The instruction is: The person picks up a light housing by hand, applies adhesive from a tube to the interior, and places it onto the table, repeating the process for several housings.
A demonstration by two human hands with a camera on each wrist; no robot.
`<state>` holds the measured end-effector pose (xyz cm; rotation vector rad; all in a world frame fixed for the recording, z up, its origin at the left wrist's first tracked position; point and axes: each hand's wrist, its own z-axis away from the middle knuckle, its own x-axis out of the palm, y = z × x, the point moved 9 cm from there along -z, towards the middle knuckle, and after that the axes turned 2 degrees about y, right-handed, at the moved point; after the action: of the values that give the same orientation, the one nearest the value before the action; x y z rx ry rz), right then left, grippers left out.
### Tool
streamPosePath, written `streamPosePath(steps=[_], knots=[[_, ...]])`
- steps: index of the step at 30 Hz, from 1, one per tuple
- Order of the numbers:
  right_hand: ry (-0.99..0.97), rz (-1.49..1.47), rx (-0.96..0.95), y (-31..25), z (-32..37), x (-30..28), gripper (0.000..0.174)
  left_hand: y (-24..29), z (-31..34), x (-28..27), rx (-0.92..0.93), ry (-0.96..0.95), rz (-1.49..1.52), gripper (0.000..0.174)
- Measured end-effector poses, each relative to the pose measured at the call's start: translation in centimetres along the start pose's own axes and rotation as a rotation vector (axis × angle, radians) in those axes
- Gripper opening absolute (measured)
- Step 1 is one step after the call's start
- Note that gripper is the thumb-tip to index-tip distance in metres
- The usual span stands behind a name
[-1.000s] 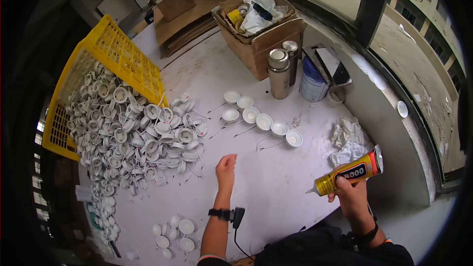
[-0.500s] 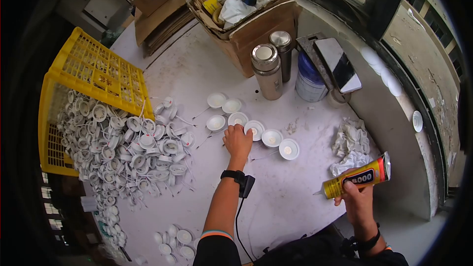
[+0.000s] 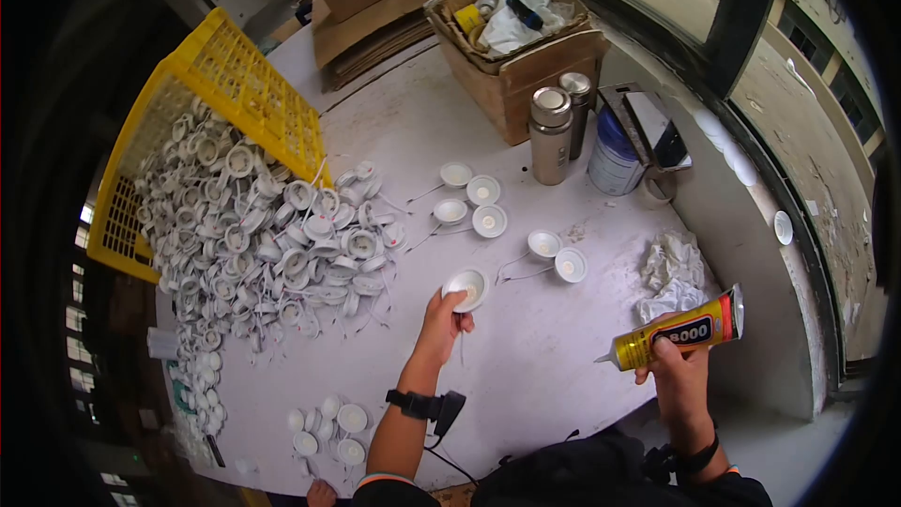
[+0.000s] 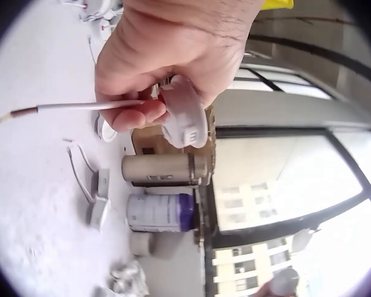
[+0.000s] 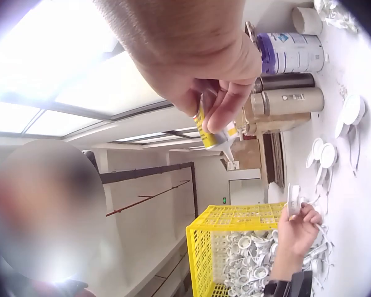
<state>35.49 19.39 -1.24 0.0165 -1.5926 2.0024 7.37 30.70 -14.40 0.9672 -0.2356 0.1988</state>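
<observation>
My left hand [image 3: 436, 333] holds a small white downlight [image 3: 466, 289] by its rim, raised over the table with its round face up. In the left wrist view its white cable [image 4: 80, 106] sticks out past the fingers, ending in a bare brown-sheathed tip. On the right, my right hand [image 3: 679, 385] grips a yellow glue tube [image 3: 680, 333] marked 8000, thumb on its side and pointed nozzle toward the left. Beyond the left hand stand a pair of downlights [image 3: 570, 265] and a group of several more [image 3: 489, 221], face up with cables trailing.
A tipped yellow crate [image 3: 249, 94] spills a large heap of downlights [image 3: 272, 244] on the left. Further back are a cardboard box [image 3: 511, 84], steel flasks [image 3: 551, 136] and a blue-lidded tub [image 3: 615, 160]. Crumpled tissue [image 3: 671, 272] lies right; more white lights [image 3: 351, 418] lie near.
My left hand reached forward to the row of downlights, took one from its middle and drew it back toward me, leaving a gap. The right hand keeps hold of the glue tube.
</observation>
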Motion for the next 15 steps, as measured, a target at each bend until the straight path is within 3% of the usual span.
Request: streamPosePath(steps=[1, 5, 8, 12, 14, 15], knots=[[-0.018, 0.004, 0.007, 0.2, 0.5, 0.6, 0.029, -0.9, 2.4, -0.1, -0.060, -0.045, 0.142, 0.020], [-0.125, 0.018, -0.004, 0.5, 3.0, 4.0, 0.027, -2.1, 10.3, -1.8, -0.052, 0.020, 0.202, 0.020], [-0.234, 0.012, -0.026, 0.8, 5.2, 6.7, 0.025, -1.3, 14.9, -2.9, 0.034, 0.109, -0.068, 0.024], [-0.349, 0.007, -0.036, 1.4, 8.0, 9.7, 0.025, -0.6, 19.3, -4.1, 0.164, 0.121, -0.155, 0.030], [-0.370, 0.021, -0.043, 1.4, 9.1, 10.9, 0.025, -1.8, 20.6, -4.5, 0.073, 0.043, 0.176, 0.041], [-0.387, 0.025, -0.052, 1.3, 9.6, 11.5, 0.025, -1.5, 21.4, -4.5, 0.079, 0.039, 0.183, 0.041]])
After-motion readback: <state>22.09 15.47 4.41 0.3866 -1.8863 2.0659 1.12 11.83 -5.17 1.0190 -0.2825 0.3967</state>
